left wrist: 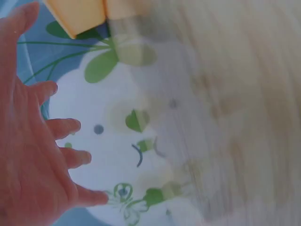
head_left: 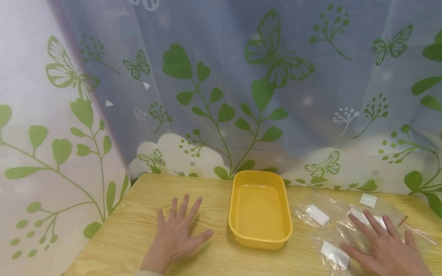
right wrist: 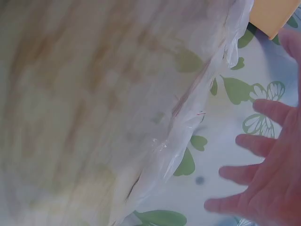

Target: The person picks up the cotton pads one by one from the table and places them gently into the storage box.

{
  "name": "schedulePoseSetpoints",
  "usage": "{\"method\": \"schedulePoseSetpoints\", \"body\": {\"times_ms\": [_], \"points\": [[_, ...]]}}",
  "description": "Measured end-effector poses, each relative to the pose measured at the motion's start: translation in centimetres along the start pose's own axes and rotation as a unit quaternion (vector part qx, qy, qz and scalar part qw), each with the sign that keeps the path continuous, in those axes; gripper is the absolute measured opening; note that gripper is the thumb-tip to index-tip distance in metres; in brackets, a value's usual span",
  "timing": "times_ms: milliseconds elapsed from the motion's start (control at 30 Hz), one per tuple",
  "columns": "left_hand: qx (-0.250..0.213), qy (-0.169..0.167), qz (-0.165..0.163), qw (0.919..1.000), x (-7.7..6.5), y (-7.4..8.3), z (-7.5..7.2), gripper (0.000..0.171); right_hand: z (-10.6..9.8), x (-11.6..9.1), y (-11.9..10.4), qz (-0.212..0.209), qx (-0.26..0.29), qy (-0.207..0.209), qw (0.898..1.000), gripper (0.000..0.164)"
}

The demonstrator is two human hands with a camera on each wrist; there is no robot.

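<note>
My left hand (head_left: pixel 177 235) is spread over the wooden table, left of a yellow plastic tub (head_left: pixel 260 243), and holds nothing. Its fingers point toward the curtain, thumb out toward the tub. On the other side, my right hand (head_left: pixel 388 245) is spread over several clear zip bags (head_left: pixel 355 234) with white labels, its fingers straight. It overlaps part of the bags in the head view. In the right wrist view the bags (right wrist: pixel 164 155) lie flat along the table, with the fingers (right wrist: pixel 256 146) beyond them. The tub's inside shows only its bare yellow floor.
Behind the table (head_left: pixel 203 188) hangs a blue and white curtain (head_left: pixel 214 46) printed with green leaves and butterflies. It also covers the left side. The tub stands near the table's back edge, between the two hands.
</note>
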State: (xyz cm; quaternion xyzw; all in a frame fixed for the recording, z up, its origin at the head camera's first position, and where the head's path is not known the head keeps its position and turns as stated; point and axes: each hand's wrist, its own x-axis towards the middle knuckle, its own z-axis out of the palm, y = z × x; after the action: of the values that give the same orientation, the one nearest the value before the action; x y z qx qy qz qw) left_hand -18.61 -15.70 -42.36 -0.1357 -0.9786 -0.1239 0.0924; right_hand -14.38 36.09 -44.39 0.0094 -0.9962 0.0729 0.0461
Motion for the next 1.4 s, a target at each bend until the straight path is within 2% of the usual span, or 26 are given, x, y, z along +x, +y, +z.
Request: {"method": "schedulePoseSetpoints", "body": {"times_ms": [100, 267, 367, 500, 633, 833, 900, 1100, 1300, 1400], "points": [[-0.067, -0.02, -0.004, 0.9976, 0.4, 0.5, 0.1, 0.088, 0.0, 0.1, -0.5, -0.027, 0.021, 0.006, 0.999, 0.081], [-0.173, -0.028, 0.007, 0.9845, 1.3, 2.2, 0.1, 0.083, 0.2, 0.0, -1.2, -0.107, 0.073, 0.021, 0.991, 0.064], [-0.214, -0.033, 0.021, 0.976, 1.8, 3.4, 0.2, 0.081, 0.3, 0.1, -1.7, -0.121, 0.088, -0.008, 0.989, 0.062], [-0.248, -0.051, 0.034, 0.9669, 2.7, 4.8, 0.6, 0.081, 0.4, 0.3, -1.9, -0.142, 0.08, -0.036, 0.986, 0.061], [-0.251, -0.074, 0.042, 0.9643, 3.5, 5.9, 1.0, 0.082, 0.8, 0.5, -1.6, -0.189, 0.055, -0.034, 0.98, 0.052], [-0.207, -0.096, 0.046, 0.9725, 4.5, 7.1, 1.7, 0.091, 1.2, 0.9, -1.0, -0.247, 0.021, -0.002, 0.969, 0.036], [-0.203, -0.106, 0.038, 0.9727, 4.8, 7.3, 1.9, 0.095, 1.2, 0.9, -0.9, -0.256, 0.023, 0.005, 0.966, 0.035], [-0.205, -0.14, 0.017, 0.9686, 5.1, 7.4, 2.5, 0.105, 1.2, 1.3, -0.9, -0.257, 0.036, -0.017, 0.966, 0.033], [-0.201, -0.171, 0.013, 0.9645, 5.1, 7.6, 2.5, 0.112, 1.9, 1.6, -1.0, -0.293, 0.031, 0.073, 0.953, 0.016], [-0.207, -0.176, 0.009, 0.9624, 5.3, 7.7, 2.6, 0.118, 1.9, 1.6, -1.2, -0.287, 0.034, 0.082, 0.954, 0.014]]}}
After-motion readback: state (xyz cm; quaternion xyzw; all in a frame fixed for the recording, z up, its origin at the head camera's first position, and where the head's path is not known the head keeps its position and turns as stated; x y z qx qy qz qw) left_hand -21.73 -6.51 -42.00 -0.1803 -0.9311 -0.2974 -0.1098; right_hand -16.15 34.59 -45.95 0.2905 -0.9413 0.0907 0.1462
